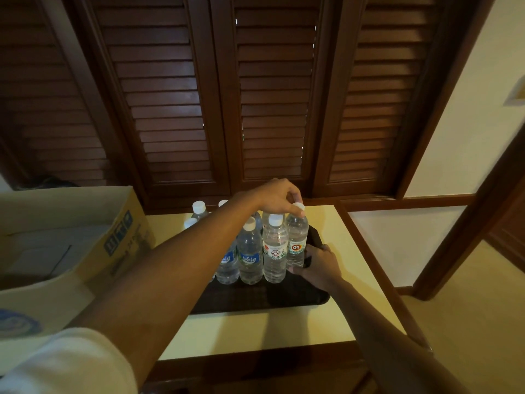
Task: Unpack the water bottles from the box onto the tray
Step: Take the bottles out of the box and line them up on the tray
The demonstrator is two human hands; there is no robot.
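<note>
Head view, 9 o'clock: cardboard box (71, 243) open, contents unclear. Centre: bottles (250, 251) upright in rows on dark tray (284, 297). Left hand (272, 199) pinches rightmost bottle (297, 240) by cap, likely seating it. 3 o'clock: right hand (318, 265) grips tray edge, probably steadying.

Bottles (275, 251) under my left grip (277, 199): clear plastic, ribbed, glossy, w/ shiny printed labels; caps matt white plastic. Tray (272, 297) by my right grip (319, 264): dark, matt, fine woven-looking texture, prob. plastic. Worktop (338, 231): smooth pale laminate w/ a soft sheen, edged in dark polished wood. Box (93, 260): plain brown cardboard, matt, blue print on the side. Shutters (272, 89) behind: dark varnished wood slats, semi-gloss. My sleeve (65, 362): white cloth, soft, matt.
</note>
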